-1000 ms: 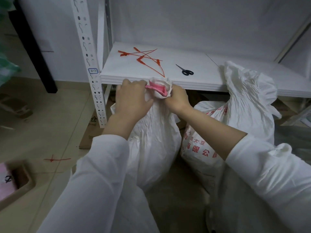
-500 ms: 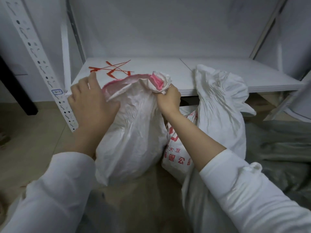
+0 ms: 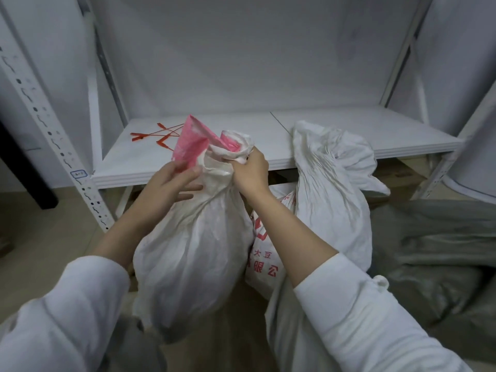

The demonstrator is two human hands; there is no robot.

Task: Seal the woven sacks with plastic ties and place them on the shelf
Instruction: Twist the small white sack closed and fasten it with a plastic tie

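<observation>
Since half a second before, the left hand [image 3: 171,183] had released the rim of the white woven sack [image 3: 193,251] and moved in front of its neck. Its fingers [image 3: 192,188] now lay straight and spread against the cloth, thumb at the foot of the pink-lined flap [image 3: 192,140] — which stood upright. The right hand [image 3: 251,171] kept its fingers curled round the bunched mouth. The sack was before the shelf [image 3: 335,130] — red plastic ties [image 3: 161,134] lay there behind it.

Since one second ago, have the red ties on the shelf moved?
No. The red ties lie on the left half of the shelf, as before; the pink flap hides some.
</observation>
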